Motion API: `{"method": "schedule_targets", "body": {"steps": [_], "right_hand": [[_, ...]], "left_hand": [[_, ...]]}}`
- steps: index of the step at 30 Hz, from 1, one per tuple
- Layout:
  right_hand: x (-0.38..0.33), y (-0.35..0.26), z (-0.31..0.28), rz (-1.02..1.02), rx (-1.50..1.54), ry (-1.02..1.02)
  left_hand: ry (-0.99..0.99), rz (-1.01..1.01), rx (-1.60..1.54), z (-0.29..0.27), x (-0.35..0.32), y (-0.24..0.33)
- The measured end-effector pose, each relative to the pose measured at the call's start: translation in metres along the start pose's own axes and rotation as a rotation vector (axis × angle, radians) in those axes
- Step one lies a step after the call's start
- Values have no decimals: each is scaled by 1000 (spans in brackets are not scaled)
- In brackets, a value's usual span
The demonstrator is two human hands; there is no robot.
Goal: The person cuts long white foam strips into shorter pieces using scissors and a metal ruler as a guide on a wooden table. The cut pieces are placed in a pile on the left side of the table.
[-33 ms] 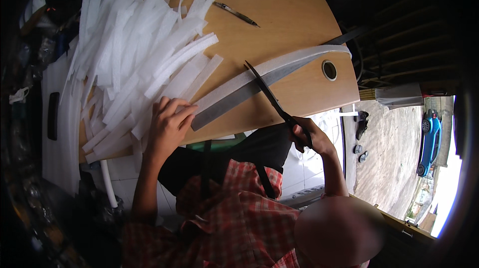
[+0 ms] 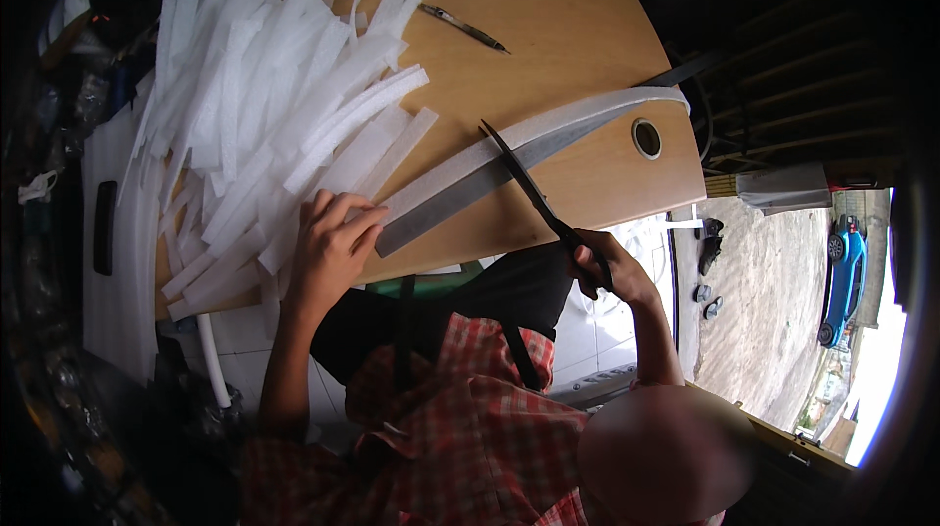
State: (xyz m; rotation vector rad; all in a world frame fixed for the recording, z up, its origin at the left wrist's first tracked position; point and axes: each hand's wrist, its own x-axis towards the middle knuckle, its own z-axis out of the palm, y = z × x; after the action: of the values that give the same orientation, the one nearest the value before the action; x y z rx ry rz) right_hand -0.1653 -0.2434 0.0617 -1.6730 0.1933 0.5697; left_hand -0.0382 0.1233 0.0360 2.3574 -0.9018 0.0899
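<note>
My left hand (image 2: 334, 237) grips the near end of a long white foam strip (image 2: 529, 128), its fingers bent together over the table's front edge. A long flat grey bar (image 2: 460, 195) lies alongside the strip, with its near end close to my left fingertips. My right hand (image 2: 612, 269) is closed round the handles of black scissors (image 2: 534, 195). The blades cross over the bar, and their tip reaches the strip's far edge. Whether a second blade passes beneath the strip is hidden.
A heap of cut white foam strips (image 2: 245, 85) covers the left of the wooden table (image 2: 568, 17). A pen (image 2: 463, 27) lies near the far edge. A round cable hole (image 2: 646, 138) is at the right. Outside stand shoes (image 2: 710, 244) and a blue car (image 2: 843, 281).
</note>
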Motion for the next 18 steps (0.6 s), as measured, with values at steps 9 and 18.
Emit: {"method": "schedule_targets", "body": {"steps": [9,18], "right_hand": [[-3,6,-1,12,-38,31],[-37,14,9,13,69,-66]], "left_hand": [[42,-72,153,-2,0,-7],[290,-33,34,13,63,21]]}}
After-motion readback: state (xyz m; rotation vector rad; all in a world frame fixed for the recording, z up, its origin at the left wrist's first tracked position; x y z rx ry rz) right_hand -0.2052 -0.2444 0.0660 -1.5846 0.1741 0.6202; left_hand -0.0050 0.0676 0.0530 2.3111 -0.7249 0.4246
